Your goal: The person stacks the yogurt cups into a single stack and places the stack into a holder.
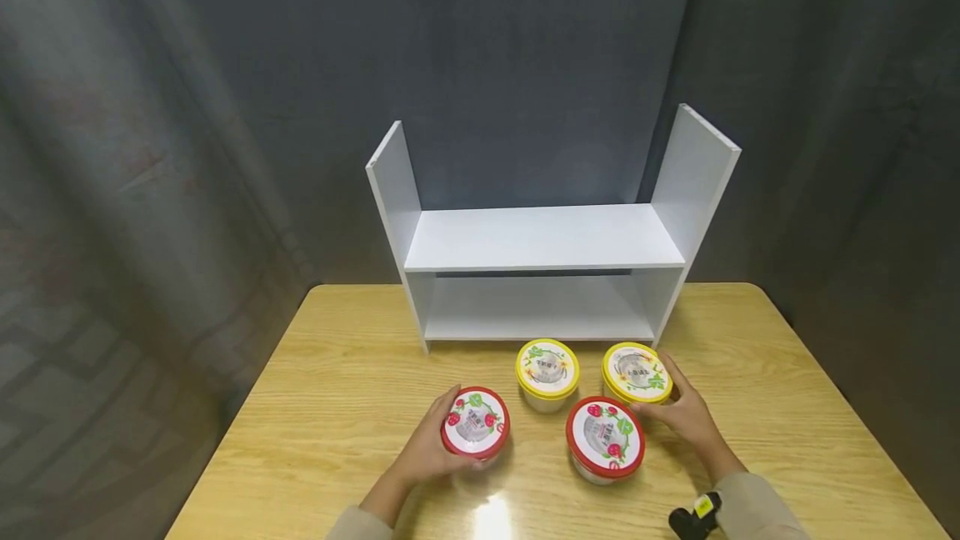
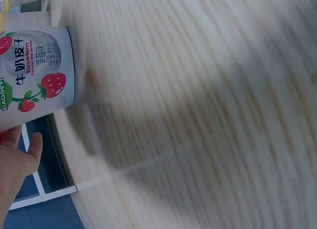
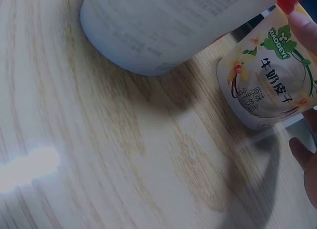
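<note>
My left hand grips a red-lidded strawberry milk cup by its left side, thumb at the near edge. In the left wrist view that cup's printed side shows strawberries; whether its base touches the table I cannot tell. On the right, my right hand holds a yellow-lidded milk cup round its right side, the thumb at its lid. A second red-lidded cup stands just in front of it, close to the right thumb. Between the hands, farther back, stands another yellow-lidded cup.
A white two-tier shelf with tall side panels stands at the back of the wooden table, right behind the yellow-lidded cups. Grey curtains hang behind and at both sides. A black wrist camera sits on the right sleeve.
</note>
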### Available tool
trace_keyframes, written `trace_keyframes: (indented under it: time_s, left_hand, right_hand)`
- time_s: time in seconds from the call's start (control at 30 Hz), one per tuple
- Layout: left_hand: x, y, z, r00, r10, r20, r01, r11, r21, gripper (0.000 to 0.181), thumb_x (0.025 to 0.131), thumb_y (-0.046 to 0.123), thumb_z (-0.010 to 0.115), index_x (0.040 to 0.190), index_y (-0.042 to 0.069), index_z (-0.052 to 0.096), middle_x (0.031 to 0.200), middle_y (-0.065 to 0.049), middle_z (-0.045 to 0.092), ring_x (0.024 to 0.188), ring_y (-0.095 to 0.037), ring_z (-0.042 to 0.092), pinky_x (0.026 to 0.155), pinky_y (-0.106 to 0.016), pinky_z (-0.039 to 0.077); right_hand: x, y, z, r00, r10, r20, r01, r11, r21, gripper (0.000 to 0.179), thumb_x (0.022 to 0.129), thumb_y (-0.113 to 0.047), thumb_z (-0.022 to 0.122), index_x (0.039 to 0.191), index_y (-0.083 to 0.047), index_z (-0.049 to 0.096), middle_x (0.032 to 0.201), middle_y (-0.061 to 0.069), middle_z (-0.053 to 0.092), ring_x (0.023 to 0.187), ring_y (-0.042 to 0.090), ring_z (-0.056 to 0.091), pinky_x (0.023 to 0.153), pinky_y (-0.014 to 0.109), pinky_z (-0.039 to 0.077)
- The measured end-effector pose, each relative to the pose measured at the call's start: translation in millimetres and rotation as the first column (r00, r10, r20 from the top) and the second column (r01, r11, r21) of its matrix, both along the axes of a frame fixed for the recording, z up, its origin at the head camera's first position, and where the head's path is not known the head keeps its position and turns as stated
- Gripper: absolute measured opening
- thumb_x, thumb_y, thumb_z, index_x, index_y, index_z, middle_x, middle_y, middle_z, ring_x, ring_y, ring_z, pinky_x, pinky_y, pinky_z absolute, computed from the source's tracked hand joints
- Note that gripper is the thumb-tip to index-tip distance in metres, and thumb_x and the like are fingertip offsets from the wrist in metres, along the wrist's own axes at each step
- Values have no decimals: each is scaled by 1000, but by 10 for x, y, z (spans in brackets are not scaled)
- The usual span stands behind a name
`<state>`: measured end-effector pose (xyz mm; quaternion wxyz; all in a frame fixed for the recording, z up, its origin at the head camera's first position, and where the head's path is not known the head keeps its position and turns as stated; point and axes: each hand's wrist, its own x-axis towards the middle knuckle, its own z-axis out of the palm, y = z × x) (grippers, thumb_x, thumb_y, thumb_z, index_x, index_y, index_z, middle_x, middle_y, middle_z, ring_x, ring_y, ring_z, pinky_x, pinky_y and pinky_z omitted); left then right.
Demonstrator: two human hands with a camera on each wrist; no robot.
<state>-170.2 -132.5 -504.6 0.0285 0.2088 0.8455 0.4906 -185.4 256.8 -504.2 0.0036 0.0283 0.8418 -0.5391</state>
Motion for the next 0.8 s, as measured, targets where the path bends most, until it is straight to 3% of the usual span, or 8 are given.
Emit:
trace_keyframes:
  time_s: [0.27, 0.5, 0.6, 0.8]
  left_hand:
    - [0, 18, 78, 998, 65, 8, -65, 998, 26, 107, 49, 30, 82, 135, 3, 24, 125, -14, 38, 110, -31, 40, 90, -52, 31]
    - [-61, 15, 198, 996, 83, 20, -84, 994, 68, 107, 48, 29, 83, 135, 10, 25, 129, -13, 35, 113, -30, 37, 91, -52, 29]
    - [-85, 15, 250, 996, 86, -4, -85, 993, 77, 106, 48, 30, 83, 135, 9, 26, 129, -13, 36, 113, -31, 37, 91, -52, 28]
    - [17, 97, 657, 997, 81, -11, -80, 993, 86, 97, 51, 15, 83, 131, 0, 30, 128, -20, 35, 113, -35, 36, 92, -52, 28]
  right_hand:
    - [-1, -17, 0, 1000, -25, -2, 25, 1000, -9, 106, 64, -20, 76, 139, -7, 3, 138, 27, 9, 123, 43, 11, 96, 56, 11]
    - [4, -42, 44, 999, -45, 19, 44, 998, 37, 106, 64, -25, 76, 139, -7, 3, 138, 27, 8, 121, 44, 15, 96, 54, 16]
    - [3, -40, 35, 999, -45, 12, 44, 998, 45, 105, 64, -24, 76, 139, -7, 4, 138, 27, 8, 121, 44, 16, 96, 54, 17]
    - [5, -43, -22, 999, -40, -1, 40, 999, 0, 104, 64, -20, 76, 139, -5, 4, 137, 28, 12, 122, 42, 16, 97, 53, 16]
